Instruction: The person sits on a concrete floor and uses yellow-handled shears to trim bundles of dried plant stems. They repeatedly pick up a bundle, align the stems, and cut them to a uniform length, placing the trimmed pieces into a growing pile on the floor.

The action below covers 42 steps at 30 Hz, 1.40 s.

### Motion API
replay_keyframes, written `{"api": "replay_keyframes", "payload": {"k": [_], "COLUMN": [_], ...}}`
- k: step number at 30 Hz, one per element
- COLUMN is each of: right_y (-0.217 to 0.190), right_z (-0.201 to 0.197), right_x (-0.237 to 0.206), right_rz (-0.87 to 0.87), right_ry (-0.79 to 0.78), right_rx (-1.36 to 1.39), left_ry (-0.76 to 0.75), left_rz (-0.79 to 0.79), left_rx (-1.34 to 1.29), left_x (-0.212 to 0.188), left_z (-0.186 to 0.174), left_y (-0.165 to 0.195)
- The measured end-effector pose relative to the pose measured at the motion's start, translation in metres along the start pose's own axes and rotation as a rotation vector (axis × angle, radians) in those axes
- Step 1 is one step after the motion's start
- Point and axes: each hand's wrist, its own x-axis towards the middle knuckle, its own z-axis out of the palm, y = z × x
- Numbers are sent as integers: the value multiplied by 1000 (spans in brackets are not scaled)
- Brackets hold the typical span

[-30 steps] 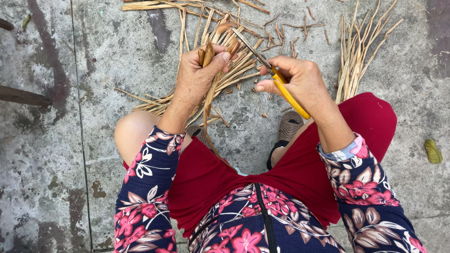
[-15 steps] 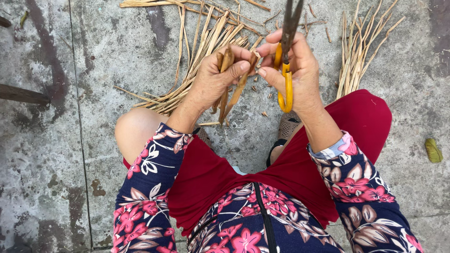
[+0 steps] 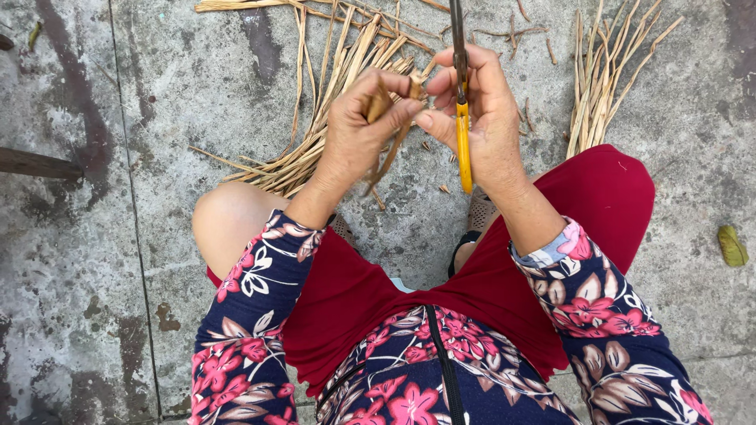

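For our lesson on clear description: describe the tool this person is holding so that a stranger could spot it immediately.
Start at the red shorts, then follow the flowered sleeve up to the right hand. In that hand is a knife with a yellow handle and a dark blade pointing away. Everything around it is dry tan reed strips; it alone is yellow.

Two hands are showing: one left hand [image 3: 358, 130] and one right hand [image 3: 484, 110]. One yellow-handled knife [image 3: 462, 118] is showing. Two heaps of dry reed strips are lying on the concrete, one heap [image 3: 315, 118] left, one heap [image 3: 606, 79] right. One green leaf [image 3: 731, 245] is lying apart.
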Motion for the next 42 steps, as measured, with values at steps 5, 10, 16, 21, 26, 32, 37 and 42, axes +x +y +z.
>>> {"api": "replay_keyframes", "payload": {"k": [5,10,16,21,26,32,37,42], "right_y": [-7,-18,-26,-25,-19,-14,1,30], "right_z": [0,6,10,14,14,12,9,17], "right_x": [-2,-5,-3,-3,-2,-2,13,10], "right_rz": [26,-13,-20,38,-5,234,478,697], "right_ry": [-70,-139,-123,-96,-73,-44,28,-147], "right_rx": [-280,-502,-591,-604,-553,-354,30,114], "left_ry": [141,155,156,188,182,111,87,270], "left_rz": [-252,-240,-261,-291,-293,-230,-43,-39], "left_rx": [-331,-392,-379,-386,-413,-289,-183,-30], "left_x": [1,0,2,2,3,4,7,2], "left_z": [-11,-12,-16,-15,-17,-15,-13,-18], "left_y": [0,-2,-4,-6,-10,-11,-11,-4]}}
